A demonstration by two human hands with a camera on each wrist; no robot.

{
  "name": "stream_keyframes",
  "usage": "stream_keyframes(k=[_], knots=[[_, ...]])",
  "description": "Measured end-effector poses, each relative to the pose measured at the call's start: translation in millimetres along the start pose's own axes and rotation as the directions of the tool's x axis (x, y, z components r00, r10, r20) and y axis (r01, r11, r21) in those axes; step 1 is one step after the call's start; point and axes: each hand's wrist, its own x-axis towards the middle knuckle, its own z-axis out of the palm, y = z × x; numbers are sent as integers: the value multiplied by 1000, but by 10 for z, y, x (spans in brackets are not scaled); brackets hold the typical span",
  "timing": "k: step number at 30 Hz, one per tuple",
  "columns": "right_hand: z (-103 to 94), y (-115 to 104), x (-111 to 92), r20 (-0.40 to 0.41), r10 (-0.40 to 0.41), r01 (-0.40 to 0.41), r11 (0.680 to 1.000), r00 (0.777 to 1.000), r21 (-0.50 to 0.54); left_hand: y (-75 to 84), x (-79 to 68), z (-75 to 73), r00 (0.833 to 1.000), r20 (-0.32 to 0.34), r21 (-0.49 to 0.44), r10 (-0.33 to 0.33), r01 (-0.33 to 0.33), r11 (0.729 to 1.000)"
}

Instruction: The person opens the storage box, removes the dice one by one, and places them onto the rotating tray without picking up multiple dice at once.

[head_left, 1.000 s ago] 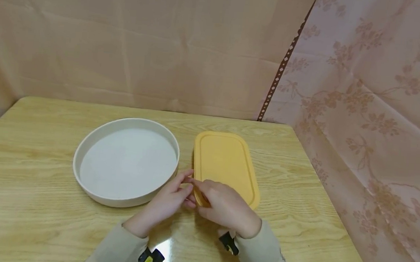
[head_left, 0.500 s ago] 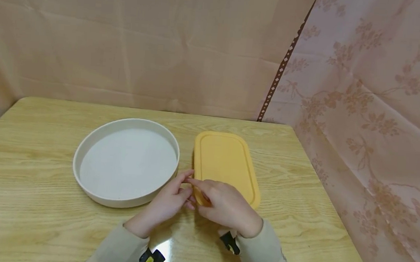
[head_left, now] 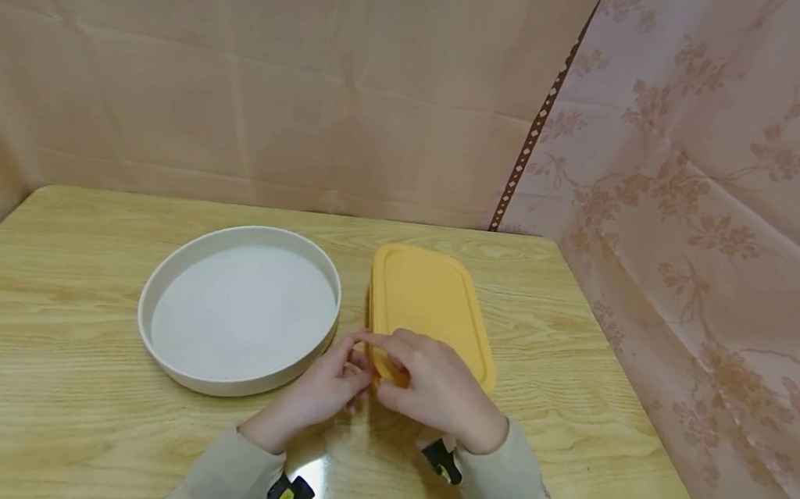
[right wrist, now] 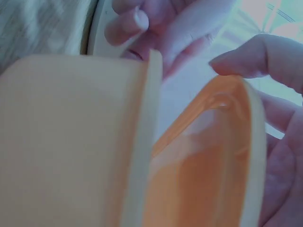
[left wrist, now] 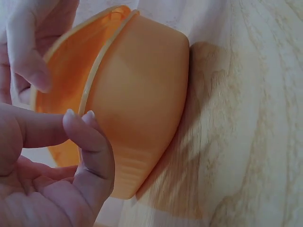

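A yellow-orange rectangular food box (left wrist: 142, 85) stands on the wooden table, its lid (head_left: 428, 291) tilted up from it at the near end. Both wrist views show a gap between the lid and the box rim, with the lid's grooved underside (right wrist: 220, 101) visible. My right hand (head_left: 439, 382) pinches the lid's near left corner, thumb at its edge. At that same corner, my left hand (head_left: 326, 385) holds the box rim between curled fingers and thumb, fingertips against the outer wall. What lies inside the box is hidden.
Left of the box stands a large round off-white tray (head_left: 241, 384) with a raised rim, close by my left hand. The table (head_left: 49, 402) ends at the back and right against hanging cloth (head_left: 712, 227).
The lid has risen at its near end, opening a gap above the box. My right hand has lifted slightly with it, and my left fingers have shifted a little at the rim.
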Motion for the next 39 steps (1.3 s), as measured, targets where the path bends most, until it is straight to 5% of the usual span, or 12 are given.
stream_keyframes(k=[6, 11, 19, 39], knots=[[-64, 26, -26, -143, -25, 41, 993, 989, 115, 7, 9, 17, 999, -2, -18, -37, 37, 999], [-108, 61, -50, -270, -82, 112, 989, 959, 98, 17, 14, 32, 997, -17, -26, -81, 81, 996], [-180, 206, -91, -486, -156, 190, 982, 860, 21, 16, 7, 32, 994, -19, -43, -106, 105, 994], [-359, 513, -169, -778, -69, 165, 985, 625, 45, 20, 22, 50, 995, -20, -42, -100, 99, 994]])
